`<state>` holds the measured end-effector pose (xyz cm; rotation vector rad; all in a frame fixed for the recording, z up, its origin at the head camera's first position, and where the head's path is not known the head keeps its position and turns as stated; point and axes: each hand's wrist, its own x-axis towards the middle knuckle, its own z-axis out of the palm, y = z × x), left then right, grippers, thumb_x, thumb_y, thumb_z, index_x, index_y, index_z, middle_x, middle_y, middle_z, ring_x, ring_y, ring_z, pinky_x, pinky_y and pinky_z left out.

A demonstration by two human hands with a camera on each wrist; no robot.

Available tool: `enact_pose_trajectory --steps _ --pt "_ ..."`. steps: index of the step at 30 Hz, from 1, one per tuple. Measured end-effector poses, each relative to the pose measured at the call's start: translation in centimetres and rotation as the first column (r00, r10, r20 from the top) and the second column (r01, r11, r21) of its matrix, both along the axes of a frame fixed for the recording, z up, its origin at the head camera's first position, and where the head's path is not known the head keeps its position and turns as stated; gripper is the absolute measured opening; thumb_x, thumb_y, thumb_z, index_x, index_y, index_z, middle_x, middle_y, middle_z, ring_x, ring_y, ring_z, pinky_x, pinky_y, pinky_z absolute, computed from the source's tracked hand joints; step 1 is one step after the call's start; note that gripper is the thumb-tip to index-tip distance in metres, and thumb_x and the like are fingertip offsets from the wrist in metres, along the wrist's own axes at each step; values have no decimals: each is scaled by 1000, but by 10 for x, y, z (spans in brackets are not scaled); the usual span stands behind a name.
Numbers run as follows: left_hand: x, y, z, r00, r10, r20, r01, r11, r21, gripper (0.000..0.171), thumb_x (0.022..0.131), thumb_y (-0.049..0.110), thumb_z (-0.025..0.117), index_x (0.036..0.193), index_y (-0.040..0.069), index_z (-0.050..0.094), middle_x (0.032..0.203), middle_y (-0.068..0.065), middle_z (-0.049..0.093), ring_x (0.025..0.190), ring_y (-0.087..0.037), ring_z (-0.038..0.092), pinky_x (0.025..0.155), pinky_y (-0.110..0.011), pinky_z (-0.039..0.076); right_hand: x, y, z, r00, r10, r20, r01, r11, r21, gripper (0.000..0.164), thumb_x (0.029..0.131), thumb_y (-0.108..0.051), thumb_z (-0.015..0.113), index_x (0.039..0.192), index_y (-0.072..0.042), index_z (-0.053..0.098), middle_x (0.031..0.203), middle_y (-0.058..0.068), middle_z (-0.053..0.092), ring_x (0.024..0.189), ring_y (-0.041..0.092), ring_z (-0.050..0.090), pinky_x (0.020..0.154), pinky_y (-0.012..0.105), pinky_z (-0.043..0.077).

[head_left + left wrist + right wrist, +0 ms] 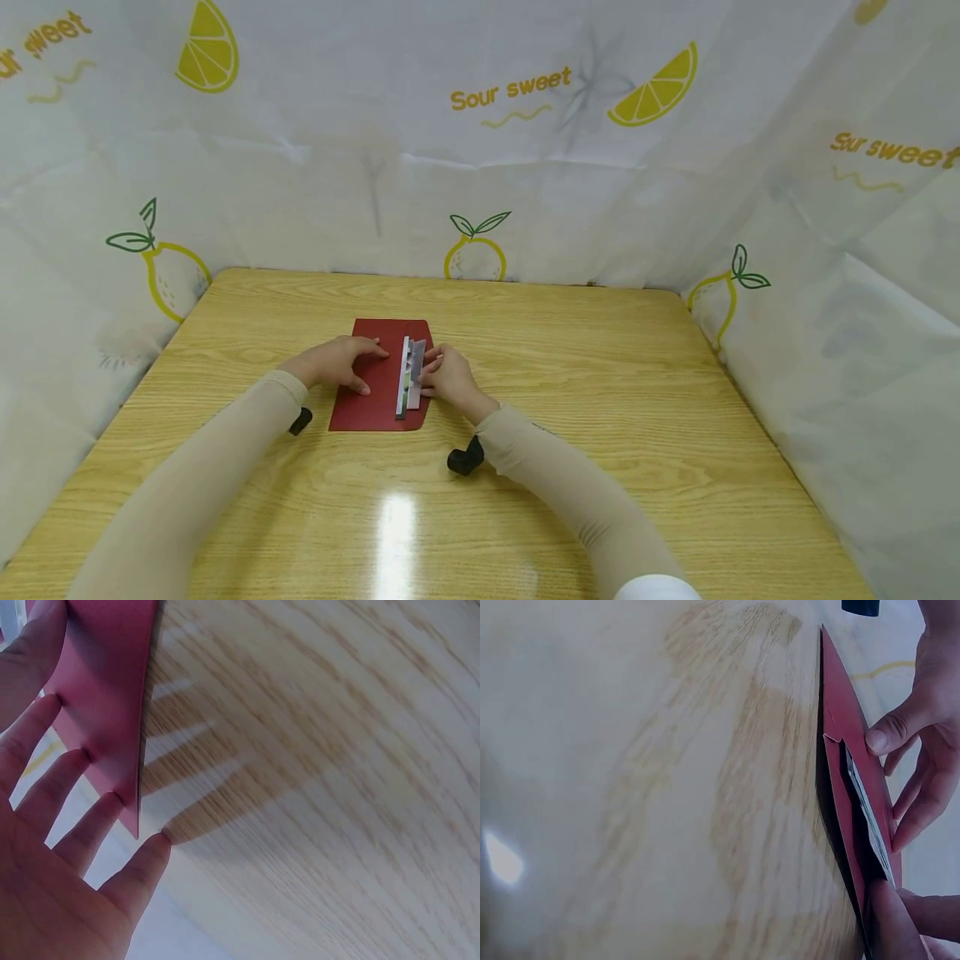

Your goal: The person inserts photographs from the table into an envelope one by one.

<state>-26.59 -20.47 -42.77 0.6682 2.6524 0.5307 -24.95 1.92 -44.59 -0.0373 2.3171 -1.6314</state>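
Observation:
A flat red envelope (pixel 371 412) lies on the wooden table in front of me. Toward its right side, a few printed slips of paper (pixel 406 379) with white edges stand out along an opening. My left hand (pixel 337 360) rests on the envelope's left part, fingers spread; in the left wrist view its fingertips touch the red surface (pixel 105 697) near the edge. At the right side, my right hand (pixel 450 379) pinches the slips. The right wrist view has its thumb (pixel 895 930) at the opening, against the slips' dark inner side.
Black camera mounts (pixel 466 458) hang below both wrists. The wooden table (pixel 585 375) extends to the right and toward me. A white sheet with lemon prints (pixel 480 175) hangs behind the table and along its sides.

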Motion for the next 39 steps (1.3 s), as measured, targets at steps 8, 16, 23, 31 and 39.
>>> enact_pose_trajectory --steps 8,16,23,31,39 --pt "0 1 1 1000 1 0 -1 1000 -2 63 80 20 80 137 6 54 151 -24 36 138 -43 33 111 -54 34 1 -1 -1 1000 8 4 -8 1000 -28 32 89 7 63 120 3 58 89 14 66 71 16 66 65 31 60" --pt "0 2 1 1000 4 2 -4 1000 -4 63 80 20 80 137 7 55 151 -24 36 138 -44 33 111 -54 34 2 0 -2 1000 14 11 -13 999 -35 35 87 5 66 122 2 62 88 17 70 71 14 68 64 28 60" --pt "0 2 1 1000 2 -1 -2 1000 -10 63 80 21 80 137 7 55 151 -24 36 139 -44 33 111 -55 34 1 -1 -1 1000 15 21 -15 999 -29 34 87 5 66 121 3 63 88 16 70 71 13 67 65 27 60" --pt "1 1 1 1000 -2 -9 2 1000 0 63 80 20 80 136 6 55 151 -24 36 138 -44 33 111 -54 35 0 -3 1 999 4 44 -3 1000 -15 34 87 3 67 122 1 65 88 14 69 73 14 68 65 26 59" --pt "0 1 -1 1000 8 -18 -8 1000 5 64 79 20 81 136 7 56 151 -23 37 138 -42 34 111 -53 35 -1 -5 0 999 1 51 -2 1000 2 36 86 3 68 122 1 65 91 16 72 74 14 68 67 26 59"
